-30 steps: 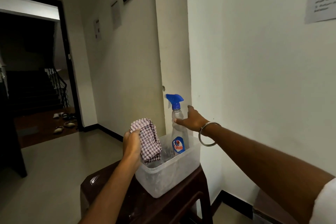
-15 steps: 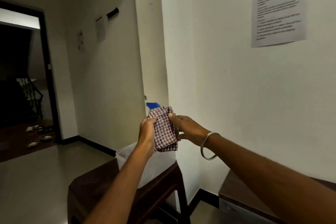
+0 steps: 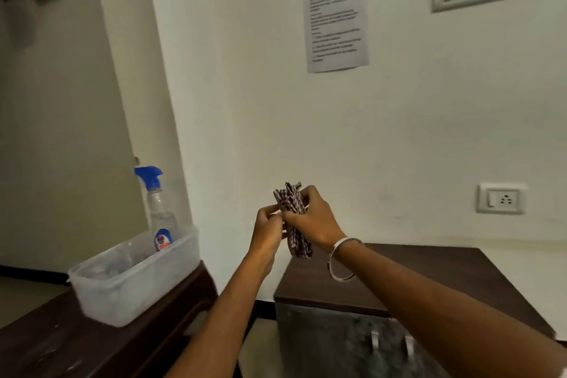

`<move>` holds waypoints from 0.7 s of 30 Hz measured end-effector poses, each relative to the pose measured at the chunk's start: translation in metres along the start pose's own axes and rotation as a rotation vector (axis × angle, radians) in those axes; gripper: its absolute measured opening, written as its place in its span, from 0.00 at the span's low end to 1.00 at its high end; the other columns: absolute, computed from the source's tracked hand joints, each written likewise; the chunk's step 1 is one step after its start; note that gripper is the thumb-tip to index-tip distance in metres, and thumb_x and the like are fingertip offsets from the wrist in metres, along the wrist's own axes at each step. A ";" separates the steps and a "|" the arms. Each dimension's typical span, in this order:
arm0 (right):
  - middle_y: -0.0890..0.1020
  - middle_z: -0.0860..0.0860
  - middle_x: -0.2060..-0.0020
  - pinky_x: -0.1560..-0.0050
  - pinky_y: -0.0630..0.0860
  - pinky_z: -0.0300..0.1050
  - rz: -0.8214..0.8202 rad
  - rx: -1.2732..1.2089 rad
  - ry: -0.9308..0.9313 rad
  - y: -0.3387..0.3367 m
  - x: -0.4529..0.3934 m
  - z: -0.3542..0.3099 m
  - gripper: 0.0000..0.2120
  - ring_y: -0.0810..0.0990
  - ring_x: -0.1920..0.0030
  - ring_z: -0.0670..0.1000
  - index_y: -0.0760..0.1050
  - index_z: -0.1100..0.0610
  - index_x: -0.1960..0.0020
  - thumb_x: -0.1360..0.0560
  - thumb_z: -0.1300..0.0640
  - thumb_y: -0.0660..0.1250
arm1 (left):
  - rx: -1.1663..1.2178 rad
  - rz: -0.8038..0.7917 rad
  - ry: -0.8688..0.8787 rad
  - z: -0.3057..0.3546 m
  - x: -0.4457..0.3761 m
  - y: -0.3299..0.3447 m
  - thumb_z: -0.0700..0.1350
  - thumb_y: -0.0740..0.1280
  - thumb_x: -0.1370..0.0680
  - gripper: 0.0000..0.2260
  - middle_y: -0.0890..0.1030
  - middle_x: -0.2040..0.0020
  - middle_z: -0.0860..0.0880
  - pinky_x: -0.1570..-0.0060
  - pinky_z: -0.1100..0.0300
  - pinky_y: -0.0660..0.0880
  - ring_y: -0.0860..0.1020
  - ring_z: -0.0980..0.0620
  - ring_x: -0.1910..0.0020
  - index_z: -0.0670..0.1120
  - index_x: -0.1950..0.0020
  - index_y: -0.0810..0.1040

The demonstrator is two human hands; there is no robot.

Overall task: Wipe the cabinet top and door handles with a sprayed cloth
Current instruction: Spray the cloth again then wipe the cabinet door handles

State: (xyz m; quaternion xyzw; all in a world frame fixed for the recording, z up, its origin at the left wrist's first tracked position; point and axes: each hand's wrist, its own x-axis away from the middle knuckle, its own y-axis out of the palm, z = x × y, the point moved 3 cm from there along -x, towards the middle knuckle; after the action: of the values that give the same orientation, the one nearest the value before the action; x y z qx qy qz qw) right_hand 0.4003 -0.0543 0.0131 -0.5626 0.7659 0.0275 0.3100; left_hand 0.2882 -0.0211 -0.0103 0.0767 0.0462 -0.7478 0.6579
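Hands meet in mid-air above the near-left corner of the dark brown cabinet top (image 3: 460, 279) — the right hand (image 3: 316, 221) curled round the folded checked cloth (image 3: 294, 224), the left hand (image 3: 267, 233) pinching its near edge. To do this step well, I judge the cloth should be refolded into a flat pad with a clean face outward before it goes down on the wood, then onto the door handles (image 3: 391, 344) below. It is maroon-and-white check, bunched upright in several layers, well apart from the spray bottle (image 3: 159, 209) standing in the plastic tub (image 3: 135, 279).
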 end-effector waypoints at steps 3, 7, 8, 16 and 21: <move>0.77 0.54 0.55 0.63 0.71 0.39 0.101 0.056 0.040 -0.028 0.011 0.031 0.17 0.74 0.60 0.49 0.68 0.58 0.48 0.31 0.56 0.71 | 0.047 -0.099 -0.016 -0.019 0.005 0.039 0.43 0.56 0.18 0.13 0.81 0.45 0.43 0.54 0.57 0.78 0.81 0.49 0.50 0.42 0.38 0.74; 0.70 0.50 0.53 0.63 0.66 0.33 0.220 0.161 0.083 -0.062 0.036 0.075 0.16 0.70 0.59 0.43 0.66 0.57 0.48 0.29 0.56 0.71 | 0.185 -0.267 -0.104 -0.053 0.020 0.093 0.54 0.55 0.18 0.19 0.82 0.46 0.42 0.48 0.52 0.77 0.80 0.47 0.48 0.43 0.41 0.79; 0.68 0.49 0.53 0.64 0.67 0.32 0.214 0.186 0.091 -0.067 0.043 0.084 0.16 0.69 0.59 0.42 0.65 0.57 0.48 0.29 0.56 0.71 | 0.181 -0.301 -0.127 -0.061 0.024 0.104 0.55 0.57 0.19 0.19 0.82 0.46 0.42 0.49 0.52 0.77 0.80 0.47 0.47 0.43 0.41 0.79; 0.76 0.49 0.51 0.50 0.74 0.37 0.191 0.148 0.164 -0.109 0.115 0.190 0.06 0.76 0.52 0.44 0.76 0.54 0.48 0.24 0.56 0.66 | 0.266 -0.239 -0.392 -0.168 0.045 0.168 0.52 0.70 0.25 0.20 0.84 0.49 0.39 0.50 0.48 0.81 0.84 0.42 0.51 0.39 0.41 0.78; 0.79 0.48 0.49 0.50 0.75 0.39 0.280 0.008 0.472 -0.120 0.148 0.264 0.12 0.79 0.48 0.46 0.74 0.54 0.42 0.23 0.50 0.66 | 0.362 -0.289 -0.541 -0.230 0.068 0.195 0.43 0.65 0.21 0.12 0.83 0.47 0.35 0.47 0.44 0.79 0.82 0.37 0.48 0.37 0.42 0.78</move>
State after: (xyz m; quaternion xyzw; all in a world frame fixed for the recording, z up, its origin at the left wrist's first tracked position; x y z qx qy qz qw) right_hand 0.5969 -0.1203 -0.2381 -0.4410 0.8873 -0.0647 0.1183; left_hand 0.4856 -0.0735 -0.2425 -0.0164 -0.2525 -0.8223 0.5096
